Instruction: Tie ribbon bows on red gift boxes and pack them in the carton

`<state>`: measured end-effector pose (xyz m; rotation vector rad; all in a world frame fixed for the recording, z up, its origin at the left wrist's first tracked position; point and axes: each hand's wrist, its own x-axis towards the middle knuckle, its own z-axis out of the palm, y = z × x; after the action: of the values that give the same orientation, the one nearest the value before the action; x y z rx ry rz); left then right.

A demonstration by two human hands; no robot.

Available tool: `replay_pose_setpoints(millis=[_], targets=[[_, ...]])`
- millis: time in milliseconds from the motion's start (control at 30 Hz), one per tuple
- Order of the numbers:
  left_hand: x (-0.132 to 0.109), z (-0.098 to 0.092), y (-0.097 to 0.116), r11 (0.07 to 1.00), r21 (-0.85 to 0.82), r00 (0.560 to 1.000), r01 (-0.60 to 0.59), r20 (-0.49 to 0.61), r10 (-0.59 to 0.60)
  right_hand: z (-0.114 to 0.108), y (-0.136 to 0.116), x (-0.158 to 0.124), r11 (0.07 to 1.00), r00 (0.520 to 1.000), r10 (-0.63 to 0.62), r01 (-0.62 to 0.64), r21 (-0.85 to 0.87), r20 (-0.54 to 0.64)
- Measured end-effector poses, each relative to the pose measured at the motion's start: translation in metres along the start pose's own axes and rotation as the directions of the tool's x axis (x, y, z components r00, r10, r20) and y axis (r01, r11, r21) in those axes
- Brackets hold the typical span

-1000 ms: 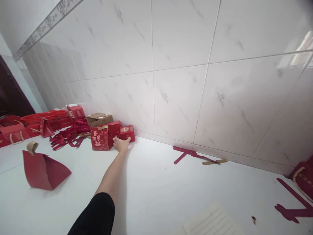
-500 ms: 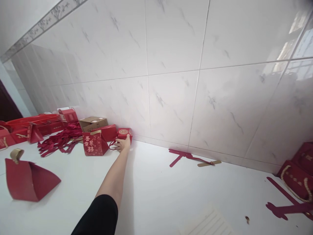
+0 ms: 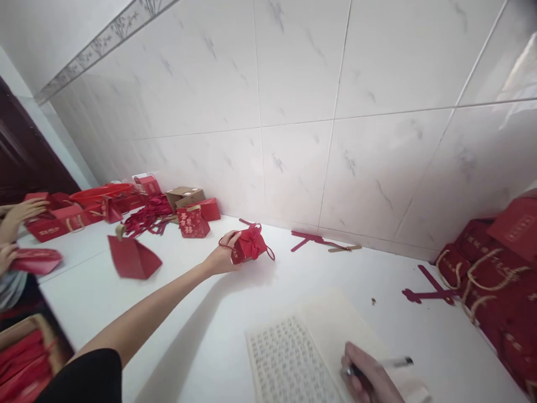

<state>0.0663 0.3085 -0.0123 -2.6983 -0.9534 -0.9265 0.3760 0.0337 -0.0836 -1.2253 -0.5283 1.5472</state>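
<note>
My left hand (image 3: 227, 254) grips a small red gift box (image 3: 248, 246) and holds it over the white table. A red bow sits on the box, with cord loops at its sides. At the lower right my right hand (image 3: 364, 374) is closed around a pen (image 3: 394, 362), slightly blurred. Under that hand lies an open notebook (image 3: 289, 358); its left page is full of handwriting, while the right page looks mostly blank.
Red boxes (image 3: 193, 222), a cardboard box (image 3: 184, 196) and a ribbon pile (image 3: 151, 212) line the wall. A red triangular box (image 3: 133, 257) stands left. Red gift bags (image 3: 495, 274) fill the right, near ribbon strips (image 3: 428, 291). Another person's hands (image 3: 29, 210) handle red boxes far left.
My left hand has lifted the small red box from beside the wall and brought it right and nearer. My right hand with the pen and more of the notebook have come into view.
</note>
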Motion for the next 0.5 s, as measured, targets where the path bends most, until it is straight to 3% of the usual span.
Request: replay_pose_setpoints(millis=[67, 133, 200, 267, 300, 333, 367, 433, 500], targets=[[-0.031, -0.028, 0.024, 0.993, 0.015, 0.993, -0.115, -0.038, 0.115, 0.004, -0.002, -0.001, 0.997, 0.999, 0.017, -0.015, 0.071, -0.031], [-0.064, -0.059, 0.048, 0.989, 0.028, 0.982, -0.146, -0.120, 0.148, 0.006, -0.005, -0.003, 0.993, 1.000, 0.009, -0.007, 0.116, -0.019], [-0.100, -0.094, 0.072, 0.999, -0.011, 0.982, -0.042, -0.185, 0.039, 0.007, -0.009, -0.006, 0.989, 1.000, -0.018, 0.018, 0.144, 0.000], [-0.138, -0.130, 0.097, 0.967, -0.159, 0.951, 0.201, -0.205, -0.231, 0.007, -0.012, -0.010, 0.986, 0.999, -0.040, 0.040, 0.162, 0.001], [-0.157, -0.149, 0.110, 0.896, -0.274, 0.894, 0.350, -0.189, -0.407, 0.008, -0.013, -0.012, 0.985, 0.999, -0.042, 0.042, 0.166, -0.006], [-0.176, -0.168, 0.123, 0.776, -0.398, 0.796, 0.489, -0.160, -0.583, 0.008, -0.014, -0.013, 0.985, 0.999, -0.038, 0.040, 0.165, -0.015], [-0.194, -0.187, 0.136, 0.621, -0.514, 0.670, 0.592, -0.114, -0.734, 0.009, -0.015, -0.015, 0.986, 0.999, -0.031, 0.036, 0.162, -0.031], [-0.227, -0.224, 0.161, 0.304, -0.679, 0.406, 0.668, -0.010, -0.914, 0.009, -0.016, -0.018, 0.989, 0.998, -0.015, 0.024, 0.149, -0.065], [-0.256, -0.258, 0.184, 0.099, -0.760, 0.208, 0.643, 0.048, -0.977, 0.007, -0.016, -0.019, 0.993, 0.997, -0.009, 0.017, 0.115, -0.075]])
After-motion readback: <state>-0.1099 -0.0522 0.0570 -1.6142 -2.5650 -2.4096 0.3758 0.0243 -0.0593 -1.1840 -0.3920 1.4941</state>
